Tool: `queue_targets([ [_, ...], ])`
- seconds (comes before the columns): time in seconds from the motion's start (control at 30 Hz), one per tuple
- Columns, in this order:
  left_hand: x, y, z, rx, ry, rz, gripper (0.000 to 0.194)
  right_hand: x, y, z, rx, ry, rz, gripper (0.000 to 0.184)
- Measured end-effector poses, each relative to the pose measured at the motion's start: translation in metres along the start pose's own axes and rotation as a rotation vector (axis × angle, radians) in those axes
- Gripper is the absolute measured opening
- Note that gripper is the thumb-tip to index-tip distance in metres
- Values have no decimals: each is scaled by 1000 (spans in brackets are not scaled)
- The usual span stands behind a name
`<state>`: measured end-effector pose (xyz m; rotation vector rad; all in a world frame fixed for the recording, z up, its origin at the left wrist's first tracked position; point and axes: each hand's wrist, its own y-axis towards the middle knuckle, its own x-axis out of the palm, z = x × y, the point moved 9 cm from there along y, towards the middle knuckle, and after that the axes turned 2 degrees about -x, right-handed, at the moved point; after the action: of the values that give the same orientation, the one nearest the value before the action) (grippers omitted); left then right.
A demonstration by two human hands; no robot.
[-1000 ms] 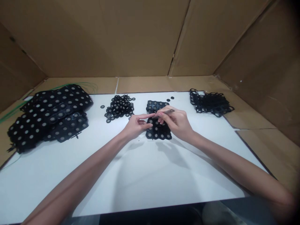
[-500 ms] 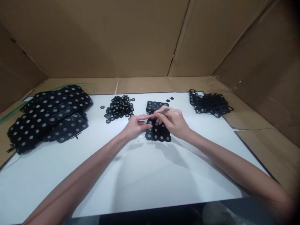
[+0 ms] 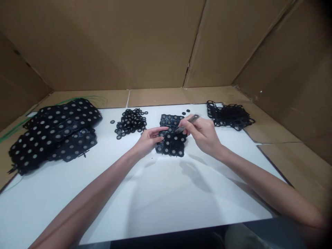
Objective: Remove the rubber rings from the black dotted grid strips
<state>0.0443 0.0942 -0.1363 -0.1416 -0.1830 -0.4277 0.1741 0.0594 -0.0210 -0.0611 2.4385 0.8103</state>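
A black sheet with rows of pale-centred discs lies on the white table, its rear part showing more ring-shaped outlines. My left hand rests at its left edge, index finger and thumb stretched apart and touching the sheet. Over the sheet's right side, my right hand pinches a slim grey metal tool that looks like tweezers. The tool slants down to the left, its tip at or just above the discs. Whether the tip touches one I cannot tell.
Large black sheets with pale dots lie piled at the left. Loose black rings form a heap left of the sheet. Two small dark discs lie behind it. Black openwork scraps sit back right. Cardboard walls surround the table.
My right hand has moved right, away from my left fingertips, with the grey tool still in it. More of the sheet shows between the hands. The whole view has shifted slightly.
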Motion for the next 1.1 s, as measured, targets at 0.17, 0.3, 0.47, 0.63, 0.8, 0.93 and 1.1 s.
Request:
queue_targets([
  [0.17, -2, -1, 2, 17, 40, 56, 29, 12, -1, 3, 21, 81, -65, 28],
  [0.3, -6, -2, 3, 14, 155, 106, 35, 12, -2, -1, 18, 100, -74, 27],
  [0.47, -2, -1, 6, 48, 163, 54, 31, 13, -3, -3, 17, 122, -81, 26],
  [0.63, 3, 0, 0, -35, 181, -49, 34, 14, -4, -2, 20, 130, -81, 26],
  [0.8, 4, -1, 4, -24, 286, -75, 35, 14, -4, -2, 9, 129, -92, 27],
  [0.93, 7, -1, 9, 49, 376, -71, 38, 17, -7, 0, 14, 155, -101, 28],
  [1.1, 9, -3, 16, 177, 455, -24, 37, 20, -9, 0, -32, 208, -80, 25],
])
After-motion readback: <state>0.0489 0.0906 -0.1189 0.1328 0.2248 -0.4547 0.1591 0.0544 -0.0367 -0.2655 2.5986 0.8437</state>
